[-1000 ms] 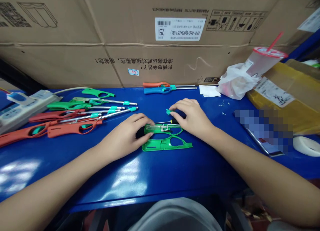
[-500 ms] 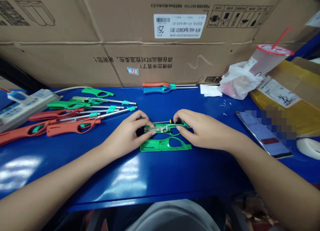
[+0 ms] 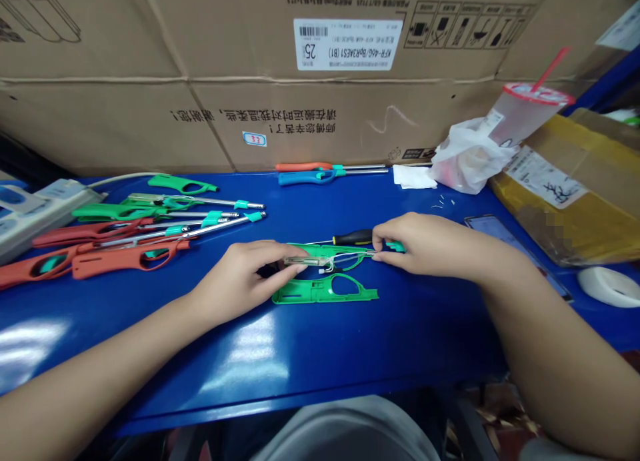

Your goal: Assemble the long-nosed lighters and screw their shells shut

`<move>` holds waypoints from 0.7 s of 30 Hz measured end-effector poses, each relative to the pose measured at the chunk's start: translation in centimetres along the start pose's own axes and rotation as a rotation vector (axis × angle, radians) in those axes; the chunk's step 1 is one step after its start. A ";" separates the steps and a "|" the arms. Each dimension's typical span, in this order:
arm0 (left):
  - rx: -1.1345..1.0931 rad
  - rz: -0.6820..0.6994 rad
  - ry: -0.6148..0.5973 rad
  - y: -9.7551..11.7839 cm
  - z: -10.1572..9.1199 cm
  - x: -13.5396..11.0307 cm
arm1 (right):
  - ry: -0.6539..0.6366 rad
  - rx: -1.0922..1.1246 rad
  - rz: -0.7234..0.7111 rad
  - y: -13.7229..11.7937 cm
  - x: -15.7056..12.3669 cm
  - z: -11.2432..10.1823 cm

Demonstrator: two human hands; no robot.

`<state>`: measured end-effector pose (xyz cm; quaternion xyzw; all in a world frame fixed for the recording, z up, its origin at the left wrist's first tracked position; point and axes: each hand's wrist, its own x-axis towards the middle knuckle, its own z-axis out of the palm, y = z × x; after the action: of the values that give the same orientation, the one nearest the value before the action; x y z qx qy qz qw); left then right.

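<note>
The clear fuel tank [image 3: 309, 261] of a gas lighter is pinched between the thumb and fingers of my left hand [image 3: 245, 271]. My right hand [image 3: 420, 244] pinches the lighter's metal tube near its base; a teal piece [image 3: 397, 246] shows beside the fingers. White wires [image 3: 345, 255] run between the two hands. Just behind and under these inner parts lies one green shell half [image 3: 330, 249], partly covered. The other green shell half [image 3: 300, 292] rests nearer me, its hollow side up. Behind them lies a black-and-yellow screwdriver [image 3: 354, 237], touched by neither hand.
Several orange and green lighters [image 3: 130, 258] lie at left beside a power strip [image 3: 55, 204]. Orange and blue lighters [image 3: 310, 176] lie before the cardboard box [image 3: 260, 48]. At right are a phone [image 3: 515, 248], a bagged cup [image 3: 525, 114], a yellow-taped parcel [image 3: 555, 194] and small white bits [image 3: 443, 201].
The lighter's inner parts have come up out of the rear green shell half. My right hand has shifted right, uncovering the screwdriver handle. The camera view has turned slightly.
</note>
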<state>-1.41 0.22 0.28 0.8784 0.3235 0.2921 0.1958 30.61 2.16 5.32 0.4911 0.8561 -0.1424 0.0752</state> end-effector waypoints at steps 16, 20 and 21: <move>0.105 0.014 -0.085 0.0 -0.6 0.3 | -0.034 0.178 -0.162 -0.4 -0.8 -0.2; 0.177 0.021 -0.026 -0.2 -0.9 0.5 | -0.063 0.151 -0.098 -0.6 -0.5 0.1; 0.198 0.022 -0.009 -0.3 -1.0 0.5 | -0.055 0.150 -0.097 -0.6 -0.4 0.2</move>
<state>-1.84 0.98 1.03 0.8982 0.3405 0.2570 0.1065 30.29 1.51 5.35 0.4494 0.8633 -0.2230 0.0550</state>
